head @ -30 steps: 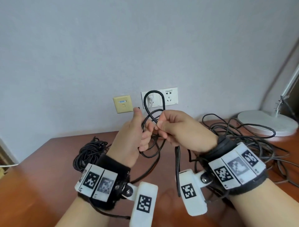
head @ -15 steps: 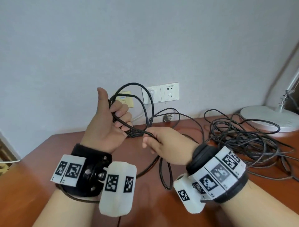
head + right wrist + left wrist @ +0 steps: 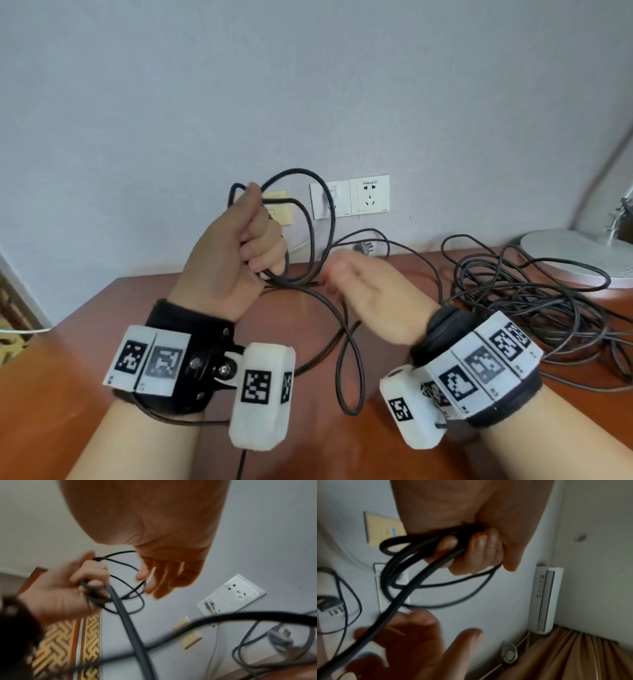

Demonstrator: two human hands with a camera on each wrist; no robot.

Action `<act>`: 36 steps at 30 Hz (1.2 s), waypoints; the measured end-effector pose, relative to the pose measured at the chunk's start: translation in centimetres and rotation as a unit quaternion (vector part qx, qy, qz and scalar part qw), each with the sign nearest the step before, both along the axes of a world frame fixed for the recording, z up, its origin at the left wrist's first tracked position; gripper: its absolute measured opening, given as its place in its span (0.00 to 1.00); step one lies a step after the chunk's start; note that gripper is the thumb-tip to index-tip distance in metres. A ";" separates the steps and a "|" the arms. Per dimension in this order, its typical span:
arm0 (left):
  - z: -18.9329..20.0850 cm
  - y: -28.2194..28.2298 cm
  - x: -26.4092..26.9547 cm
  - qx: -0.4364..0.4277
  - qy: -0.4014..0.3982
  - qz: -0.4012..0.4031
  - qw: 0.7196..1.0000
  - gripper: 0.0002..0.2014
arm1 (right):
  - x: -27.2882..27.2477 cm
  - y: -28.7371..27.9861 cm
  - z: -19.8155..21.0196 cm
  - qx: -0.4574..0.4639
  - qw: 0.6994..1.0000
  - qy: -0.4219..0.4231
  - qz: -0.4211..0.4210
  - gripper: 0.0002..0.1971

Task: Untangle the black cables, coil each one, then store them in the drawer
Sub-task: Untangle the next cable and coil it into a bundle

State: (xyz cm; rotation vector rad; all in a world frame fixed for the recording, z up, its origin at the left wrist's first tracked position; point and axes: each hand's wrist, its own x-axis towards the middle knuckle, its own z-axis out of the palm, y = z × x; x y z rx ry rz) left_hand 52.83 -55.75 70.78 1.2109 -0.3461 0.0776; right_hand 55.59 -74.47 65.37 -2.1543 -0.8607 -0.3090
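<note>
My left hand point(image 3: 255, 246) is raised above the desk, fingers curled round several loops of a black cable point(image 3: 310, 222). In the left wrist view the fingers point(image 3: 479, 550) wrap the bundled strands point(image 3: 412, 577). My right hand point(image 3: 337, 274), blurred, sits just right of the loops with straight fingers and holds nothing; in the right wrist view its fingers point(image 3: 161, 578) touch or nearly touch the loop point(image 3: 126, 588). The cable's slack hangs down onto the desk point(image 3: 349, 370). A loose tangle of black cables point(image 3: 531, 298) lies on the right.
The brown wooden desk point(image 3: 102, 325) meets a grey wall with white sockets point(image 3: 368, 195) and a beige plate point(image 3: 279, 214). A grey plug point(image 3: 364, 247) lies by the wall. A lamp's round base point(image 3: 575, 257) stands at the back right, behind the tangle.
My right hand has let go of the cable and opened, shifting a little to the right. The left hand keeps its grip on the loops, thumb now folded over them.
</note>
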 end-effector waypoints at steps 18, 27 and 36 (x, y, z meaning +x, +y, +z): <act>-1.4 -0.9 0.5 0.066 0.068 -0.397 0.913 0.21 | 0.4 0.2 1.6 0.252 0.956 0.151 0.013 0.17; -0.4 -0.2 0.4 0.066 0.099 -0.087 0.989 0.16 | 0.7 -1.2 1.9 0.265 0.925 0.267 0.055 0.14; -0.1 -0.1 0.0 0.112 0.062 -0.005 0.992 0.18 | 0.1 0.1 1.2 0.141 0.990 -0.010 0.019 0.17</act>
